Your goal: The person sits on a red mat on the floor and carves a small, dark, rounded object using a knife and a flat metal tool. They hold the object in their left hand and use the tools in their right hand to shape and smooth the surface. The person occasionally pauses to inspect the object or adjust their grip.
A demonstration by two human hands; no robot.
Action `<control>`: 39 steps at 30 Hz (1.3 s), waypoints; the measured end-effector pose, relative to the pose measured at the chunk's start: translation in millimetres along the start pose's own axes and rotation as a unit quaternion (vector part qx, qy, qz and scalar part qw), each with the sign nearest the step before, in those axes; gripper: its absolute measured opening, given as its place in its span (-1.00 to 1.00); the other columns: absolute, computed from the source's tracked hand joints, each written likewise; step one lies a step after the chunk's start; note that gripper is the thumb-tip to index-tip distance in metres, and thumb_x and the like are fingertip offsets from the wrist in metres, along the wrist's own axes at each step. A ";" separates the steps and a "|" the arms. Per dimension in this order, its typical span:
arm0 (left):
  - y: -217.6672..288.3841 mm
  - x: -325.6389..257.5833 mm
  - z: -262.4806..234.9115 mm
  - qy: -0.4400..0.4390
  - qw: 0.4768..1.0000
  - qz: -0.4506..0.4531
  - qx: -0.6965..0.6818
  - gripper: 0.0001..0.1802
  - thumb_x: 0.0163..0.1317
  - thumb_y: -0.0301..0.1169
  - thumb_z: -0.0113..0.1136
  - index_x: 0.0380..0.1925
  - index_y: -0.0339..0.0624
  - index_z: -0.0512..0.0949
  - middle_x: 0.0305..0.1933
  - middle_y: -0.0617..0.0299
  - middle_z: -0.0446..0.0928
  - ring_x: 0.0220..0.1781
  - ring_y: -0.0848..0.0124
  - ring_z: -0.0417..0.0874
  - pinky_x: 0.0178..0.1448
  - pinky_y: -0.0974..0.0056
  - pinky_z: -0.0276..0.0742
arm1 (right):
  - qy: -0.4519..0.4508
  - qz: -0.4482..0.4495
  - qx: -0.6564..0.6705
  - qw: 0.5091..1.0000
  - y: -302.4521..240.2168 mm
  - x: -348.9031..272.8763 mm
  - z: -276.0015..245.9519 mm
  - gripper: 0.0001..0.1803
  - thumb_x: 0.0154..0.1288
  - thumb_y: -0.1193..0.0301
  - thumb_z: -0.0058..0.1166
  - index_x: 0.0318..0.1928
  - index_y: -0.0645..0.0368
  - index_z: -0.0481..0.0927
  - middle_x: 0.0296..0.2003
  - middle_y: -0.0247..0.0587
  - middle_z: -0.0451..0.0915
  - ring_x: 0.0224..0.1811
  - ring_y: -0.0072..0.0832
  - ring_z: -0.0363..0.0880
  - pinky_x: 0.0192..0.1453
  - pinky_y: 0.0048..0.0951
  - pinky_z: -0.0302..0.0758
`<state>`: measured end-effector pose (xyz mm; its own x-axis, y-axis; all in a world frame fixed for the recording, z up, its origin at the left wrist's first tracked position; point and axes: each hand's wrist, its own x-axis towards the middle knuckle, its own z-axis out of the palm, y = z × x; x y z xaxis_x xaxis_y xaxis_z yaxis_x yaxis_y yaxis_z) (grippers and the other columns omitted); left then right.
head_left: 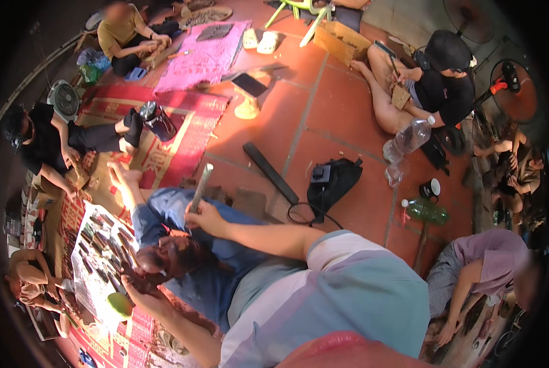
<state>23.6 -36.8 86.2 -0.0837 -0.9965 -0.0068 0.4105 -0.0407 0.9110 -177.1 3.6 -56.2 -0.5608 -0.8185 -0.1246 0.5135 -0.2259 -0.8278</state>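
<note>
- At nine o'clock, a person in black point(41, 144) sits cross-legged on a red patterned woven mat point(182, 144), both hands low over small work.
- Just inward, a pale sheet spread with rows of dark slim chisels point(99, 251) lies on the floor, a small green bowl point(120, 305) at its six-o'clock corner.
- The wearer's left hand point(144, 293) is curled, fingers wrapped under a dark reddish-brown carved wooden block point(164, 260) resting on the blue-trousered lap, near seven o'clock.
- The right hand point(204, 218) is closed in a fist around a long grey flat-sided mallet bar point(201, 187), held upright and tilted toward one o'clock, just above the block.
- At centre, a long black bar point(270, 173) lies on the terracotta floor tiles point(342, 104), beside a black bag point(333, 181) with a cable.
- At twelve o'clock, a pink cloth point(204, 58) is spread near a seated person in mustard.
- At two o'clock, a person in a black cap point(437, 80) bends over a small wooden piece; a clear plastic bottle point(406, 140) stands just below.
- At four o'clock, a green bottle point(426, 210) lies beside a person in lilac point(483, 257).
</note>
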 end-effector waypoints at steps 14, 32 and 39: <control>48.3 -57.0 60.9 -0.060 0.828 0.482 0.279 -0.53 0.35 -0.33 -0.19 0.17 -0.39 0.20 0.27 -0.07 0.18 0.23 0.12 0.32 0.20 0.20 0.36 | -0.028 0.015 -0.002 0.999 1.0 -0.4 -7.3 -0.86 0.23 0.40 0.09 -0.25 0.15 0.45 -0.44 -0.33 0.53 -0.44 -0.60 0.52 -0.38 -0.57 0.49; 12.5 -103.8 48.2 -0.281 0.800 0.309 0.432 -0.41 -0.11 -0.53 0.25 0.05 -0.26 0.44 0.31 -0.17 0.14 0.37 -0.19 0.07 0.38 -0.10 0.01 | -0.061 0.049 0.006 0.997 -11.6 0.2 -15.3 -0.83 0.28 0.43 0.05 -0.21 0.26 0.40 -0.37 -0.10 0.57 -0.34 -0.35 0.64 -0.22 -0.44 0.63; -9.4 -82.9 72.0 -0.162 0.694 0.304 0.633 -0.34 -0.06 -0.43 0.23 0.13 -0.31 0.32 0.33 -0.19 0.06 0.34 -0.23 0.01 0.33 -0.18 0.03 | -0.068 0.049 -0.007 0.996 -15.3 0.1 -12.5 -0.84 0.28 0.46 0.04 -0.20 0.27 0.40 -0.36 -0.13 0.55 -0.34 -0.38 0.63 -0.23 -0.44 0.63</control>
<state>-38.7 51.4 107.9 -0.5276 -0.7241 0.4441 -0.6493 0.6809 0.3388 -193.1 13.6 -50.4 -0.4145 -0.9006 -0.1309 0.5521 -0.1345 -0.8228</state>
